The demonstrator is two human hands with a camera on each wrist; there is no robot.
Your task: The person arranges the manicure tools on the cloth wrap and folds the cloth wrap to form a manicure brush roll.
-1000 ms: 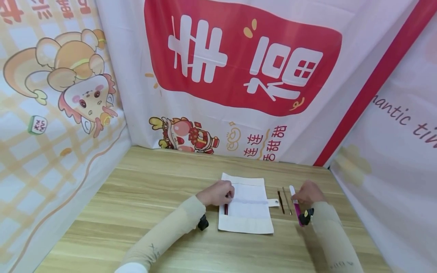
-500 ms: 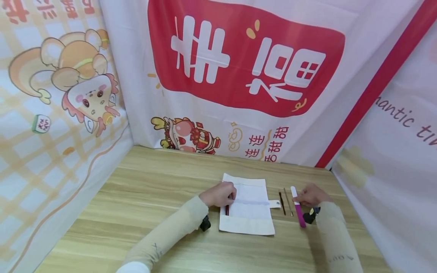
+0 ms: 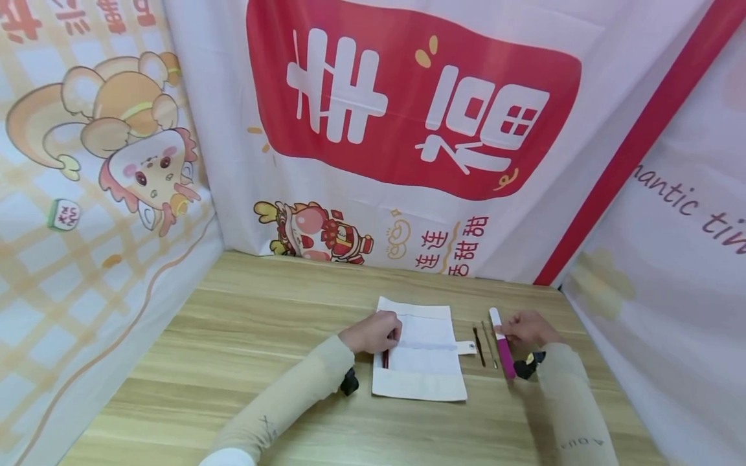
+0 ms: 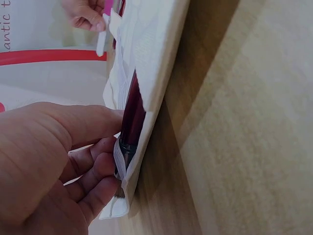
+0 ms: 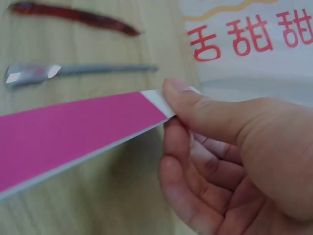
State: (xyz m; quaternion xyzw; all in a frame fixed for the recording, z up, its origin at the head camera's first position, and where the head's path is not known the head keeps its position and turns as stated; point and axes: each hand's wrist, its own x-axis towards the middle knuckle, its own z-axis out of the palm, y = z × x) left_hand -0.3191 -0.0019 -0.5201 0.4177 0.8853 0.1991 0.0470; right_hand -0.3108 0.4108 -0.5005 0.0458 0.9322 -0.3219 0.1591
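Note:
A white fabric roll-up case [image 3: 428,382] lies unfolded on the table. In its left side sits a dark red brush [image 4: 132,117], its dark ferrule and bristle end tucked through a white elastic band [image 4: 118,159]. My left hand [image 3: 373,331] pinches the brush at that band with thumb and curled fingers. My right hand [image 3: 527,328] pinches a pink-and-white nail file [image 5: 88,134] near its white end, between thumb and index finger. The file is raised at a slant over the tabletop, right of the case.
Between case and file lie a dark red slim tool [image 3: 479,347] and a silver metal tool [image 5: 78,71] with a flattened tip. The case's snap strap [image 3: 466,347] sticks out rightward. Printed cloths [image 3: 408,194] enclose the wooden table [image 3: 262,323] at back and sides.
The nail file, lying on the table earlier, is now lifted in my right hand and has shifted slightly left, toward the silver tool. My left hand has stayed at the brush.

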